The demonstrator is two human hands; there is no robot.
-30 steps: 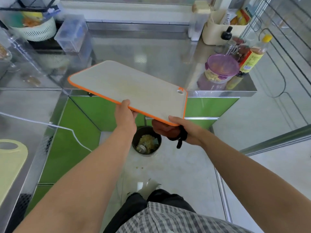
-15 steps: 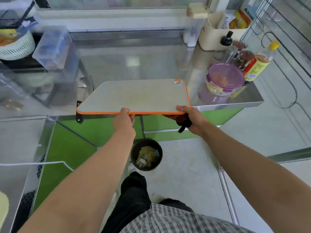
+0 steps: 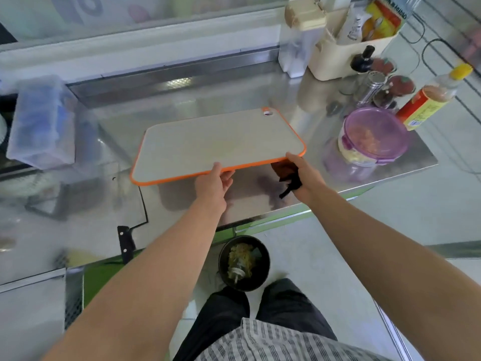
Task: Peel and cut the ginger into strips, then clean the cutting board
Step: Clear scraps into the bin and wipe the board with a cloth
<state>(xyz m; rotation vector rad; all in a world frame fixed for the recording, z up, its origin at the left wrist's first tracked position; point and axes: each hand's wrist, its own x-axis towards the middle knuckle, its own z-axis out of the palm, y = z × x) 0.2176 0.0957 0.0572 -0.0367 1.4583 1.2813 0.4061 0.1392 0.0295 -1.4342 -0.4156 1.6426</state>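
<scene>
A grey cutting board (image 3: pixel 221 144) with an orange rim hovers just over the steel counter (image 3: pixel 260 194), its surface bare. My left hand (image 3: pixel 212 185) grips its near edge, thumb on top. My right hand (image 3: pixel 303 175) holds the near right corner and also clutches a dark reddish cloth (image 3: pixel 285 170) with a black strap under the board. No ginger shows on the board.
A knife with a black handle (image 3: pixel 126 242) lies at the counter's front left. A purple-lidded container (image 3: pixel 372 142), bottles and shakers (image 3: pixel 426 97) crowd the right. A clear box (image 3: pixel 43 123) sits at the left. On the floor stands a black bin (image 3: pixel 244 263) of scraps.
The board has been carried from above the bin, where it was tilted, back over the counter and levelled. Both hands keep their hold on it.
</scene>
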